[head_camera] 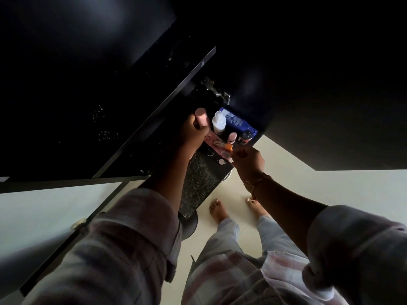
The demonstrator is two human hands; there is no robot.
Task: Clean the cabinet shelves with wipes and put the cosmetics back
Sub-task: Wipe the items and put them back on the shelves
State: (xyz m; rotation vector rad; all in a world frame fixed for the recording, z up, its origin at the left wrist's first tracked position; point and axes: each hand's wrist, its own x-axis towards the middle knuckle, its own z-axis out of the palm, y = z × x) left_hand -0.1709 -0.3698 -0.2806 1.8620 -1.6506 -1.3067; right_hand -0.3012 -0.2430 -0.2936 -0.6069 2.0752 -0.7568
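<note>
the fingers [195, 124] of the left hand [196, 132] are wrapped round a pink bottle [202, 116], a smooth matte cylinder with a rounded top. its long axis runs up and away from the fist, toward the dark cabinet [286, 73]. the right hand [247, 160] sits lower and to the right, fingers curled in; whether they pinch anything i cannot tell.

the rest of the cosmetics stand just beside the held bottle, on its right, closely packed:
- a white bottle [219, 123] with a narrow neck, glossy plastic
- a blue tube [236, 122] lying slanted behind it, printed with small text
- a small pink-topped bottle [232, 137] and a dark-capped bottle [246, 136], nearest the right hand
- a flat pink packet [217, 144] with an orange patch, lying in front

they rest at the far end of a speckled stone shelf [200, 181]. the left hand is the nearer one to the open space left of the white bottle, so setting the pink bottle down upright there looks like the step in hand.
</note>
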